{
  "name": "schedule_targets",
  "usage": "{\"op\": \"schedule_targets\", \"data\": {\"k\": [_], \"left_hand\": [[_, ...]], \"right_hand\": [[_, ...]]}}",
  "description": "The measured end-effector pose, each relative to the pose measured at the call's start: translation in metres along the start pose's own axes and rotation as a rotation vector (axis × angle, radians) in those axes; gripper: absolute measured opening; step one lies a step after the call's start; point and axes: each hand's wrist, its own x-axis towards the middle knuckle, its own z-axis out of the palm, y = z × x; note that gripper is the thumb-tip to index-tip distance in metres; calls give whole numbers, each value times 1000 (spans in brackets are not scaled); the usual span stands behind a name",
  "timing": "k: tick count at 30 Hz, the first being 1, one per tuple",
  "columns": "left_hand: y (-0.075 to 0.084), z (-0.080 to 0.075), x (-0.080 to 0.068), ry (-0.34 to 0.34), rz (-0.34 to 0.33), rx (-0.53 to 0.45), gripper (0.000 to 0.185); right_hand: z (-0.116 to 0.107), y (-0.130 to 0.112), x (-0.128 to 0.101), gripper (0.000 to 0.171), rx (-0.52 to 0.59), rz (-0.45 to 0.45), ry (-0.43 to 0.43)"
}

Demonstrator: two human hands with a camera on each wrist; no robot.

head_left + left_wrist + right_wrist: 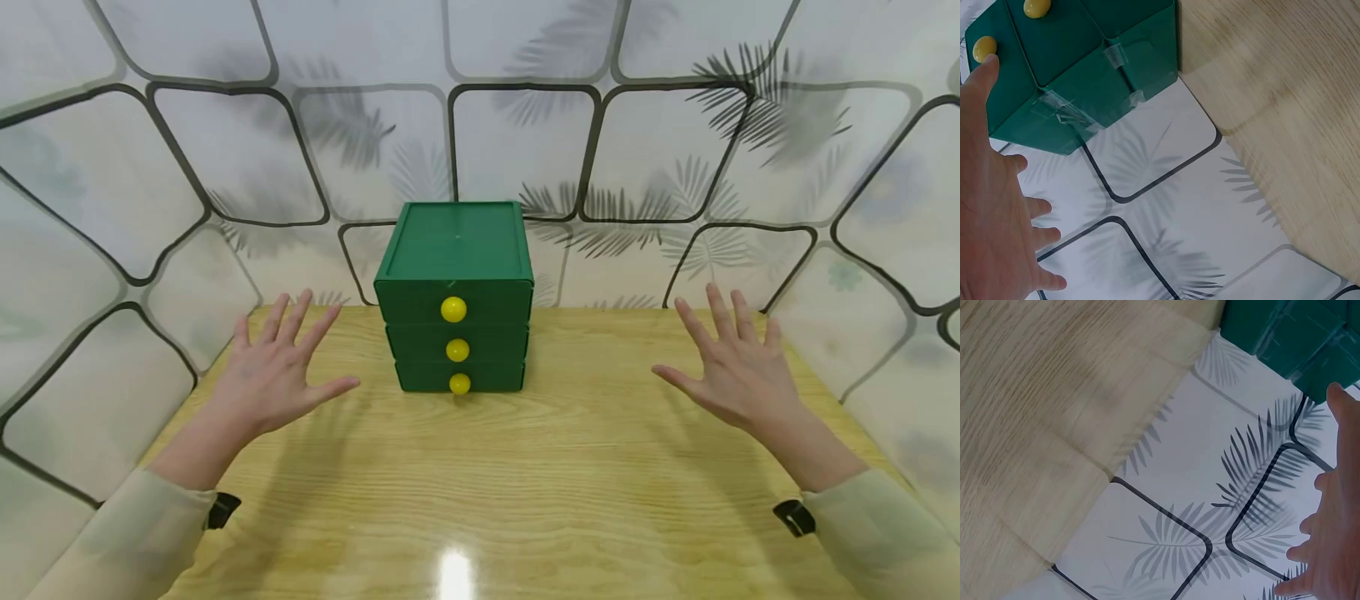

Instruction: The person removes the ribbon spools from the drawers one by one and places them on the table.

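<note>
A green box of three stacked drawers stands at the back of the table, its front towards me. Each drawer front bears one round yellow knob, and all three drawers look closed. To the left of the box my left hand hovers above the table with its fingers spread, holding nothing. On the other side my right hand hovers likewise, fingers spread and apart from the box. Clear tape shows on the side of the box in the left wrist view.
The light wooden table carries the box near its back edge. Patterned cloth walls with dark rounded lines and leaf prints enclose the back and both sides. A dark band piece sits at the left sleeve cuff, another at the right.
</note>
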Motion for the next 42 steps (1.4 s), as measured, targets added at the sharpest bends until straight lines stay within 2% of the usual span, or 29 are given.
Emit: {"op": "schedule_targets", "data": {"k": [15,26,30,37,42], "left_hand": [[-2,-6,4,11,4,-11,97],[-2,-15,18,10,-3,-57,95],[-1,-18,27,20,0,-109,94],[2,-20,44,33,6,-228,92],[4,-19,59,65,20,-309,89]], "right_hand": [[-8,-15,2,93,7,-23,4],[-12,-34,2,93,38,-58,-17],[-13,-45,1,94,62,-83,-9],[-14,-67,0,92,149,-112,-46],[-13,-82,0,90,211,-140,-52]]}}
